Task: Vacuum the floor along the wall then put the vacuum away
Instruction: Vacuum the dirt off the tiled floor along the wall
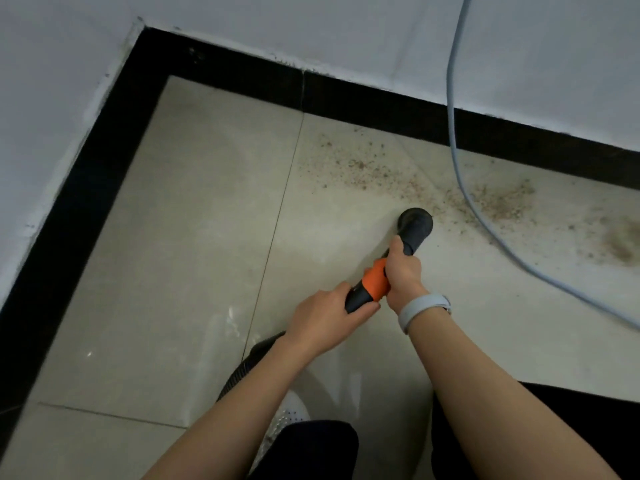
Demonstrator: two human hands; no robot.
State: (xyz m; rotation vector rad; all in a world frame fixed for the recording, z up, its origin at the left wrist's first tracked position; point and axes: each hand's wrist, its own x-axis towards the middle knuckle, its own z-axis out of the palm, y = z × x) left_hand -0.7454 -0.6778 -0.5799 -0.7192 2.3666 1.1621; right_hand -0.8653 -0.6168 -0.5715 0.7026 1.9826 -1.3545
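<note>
The vacuum's black and orange wand (375,284) points down at the beige tiled floor (207,237). Its round black nozzle (415,225) rests on the tile at the near edge of a band of brown crumbs and dust (381,174) that runs along the wall. My left hand (323,320) grips the black rear end of the wand. My right hand (403,271), with a pale wristband, grips it just behind the nozzle. A ribbed black hose (242,372) curves back from the wand under my left forearm.
A black skirting (346,95) lines two white walls that meet in a corner at the upper left. A light blue cable (453,133) hangs down the right wall and trails across the dusty floor to the right. My white shoe (289,417) and dark trouser legs are at the bottom.
</note>
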